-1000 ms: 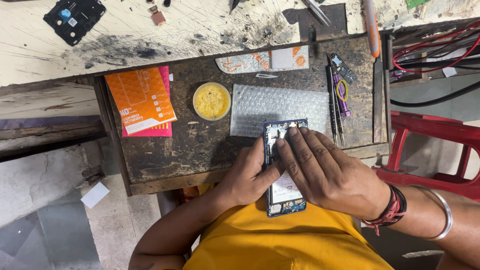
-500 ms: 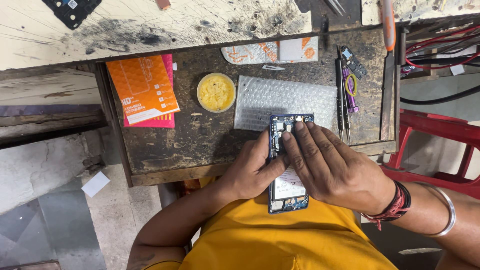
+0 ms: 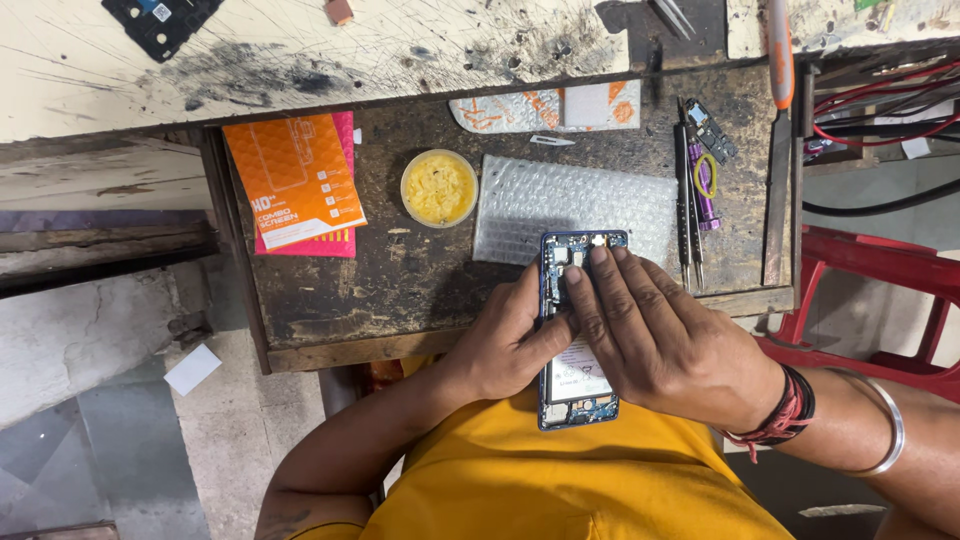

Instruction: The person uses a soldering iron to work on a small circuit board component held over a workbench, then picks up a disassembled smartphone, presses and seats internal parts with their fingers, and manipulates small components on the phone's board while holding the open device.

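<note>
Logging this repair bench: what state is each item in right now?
Phone: back cover off, insides exposed, overhanging the table edge.
Left hand: gripping the phone's side.
Right hand: fingers pressed flat on the phone.
Round tub: lid off, yellow contents showing.
Bubble wrap: lying flat.

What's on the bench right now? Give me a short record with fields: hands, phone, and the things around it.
left hand: grips the phone's left edge
right hand: lies flat on the phone, fingertips near its top
phone: back off, insides showing, half over the bench edge
bubble wrap: under the phone's top end
yellow tub: open, left of the wrap
orange packet: far left
tools: right of the wrap
</note>
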Tool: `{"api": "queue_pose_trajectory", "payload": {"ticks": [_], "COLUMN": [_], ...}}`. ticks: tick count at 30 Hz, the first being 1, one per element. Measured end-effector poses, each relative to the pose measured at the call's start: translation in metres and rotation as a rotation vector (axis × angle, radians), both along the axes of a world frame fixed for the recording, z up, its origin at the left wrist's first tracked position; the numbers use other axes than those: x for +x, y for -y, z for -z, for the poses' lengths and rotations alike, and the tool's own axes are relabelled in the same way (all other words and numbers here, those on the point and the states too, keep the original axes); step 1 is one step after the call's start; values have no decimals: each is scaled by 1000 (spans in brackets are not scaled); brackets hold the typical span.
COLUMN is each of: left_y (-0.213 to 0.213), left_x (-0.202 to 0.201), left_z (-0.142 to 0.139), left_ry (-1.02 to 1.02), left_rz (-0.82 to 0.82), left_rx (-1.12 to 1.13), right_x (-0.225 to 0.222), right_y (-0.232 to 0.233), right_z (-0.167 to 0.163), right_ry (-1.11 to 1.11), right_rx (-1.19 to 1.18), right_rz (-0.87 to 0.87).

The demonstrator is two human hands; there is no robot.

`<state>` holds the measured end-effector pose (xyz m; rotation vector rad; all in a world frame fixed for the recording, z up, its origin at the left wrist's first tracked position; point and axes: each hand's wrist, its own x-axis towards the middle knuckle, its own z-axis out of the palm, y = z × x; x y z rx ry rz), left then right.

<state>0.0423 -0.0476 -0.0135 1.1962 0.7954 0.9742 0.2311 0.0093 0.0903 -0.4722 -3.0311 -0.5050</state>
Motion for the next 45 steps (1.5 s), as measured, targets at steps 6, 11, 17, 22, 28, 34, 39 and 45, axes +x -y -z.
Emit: {"api": "queue_pose_trajectory", "payload": {"ticks": [6, 11, 17, 22, 28, 34, 39, 45], "left_y": [3, 1, 0, 0, -1, -2, 0, 0], "left_x": [1, 2, 3, 5, 5, 6, 6, 6], "left_z": [6, 9, 9, 10, 11, 7, 5, 1], "left_ry": [-36, 13, 32, 46, 57, 52, 25, 75], "left_rz": [-24, -73, -63, -43, -33, -70, -80, -57], "left_rx": [4, 63, 14, -51, -52, -14, -25, -99], "right_x": [0, -3, -1, 2, 1, 0, 1, 2], "right_y": [0, -1, 0, 0, -1, -2, -2, -4], "right_z": [2, 4, 7, 9, 9, 4, 2, 3], "right_ry": [-16, -65, -112, -149, -188, -225, -215, -207], "right_rx": [-9, -35, -109, -151, -165, -234, -263, -282], "right_rz": [-9, 8, 58, 77, 100, 141, 179, 208]}}
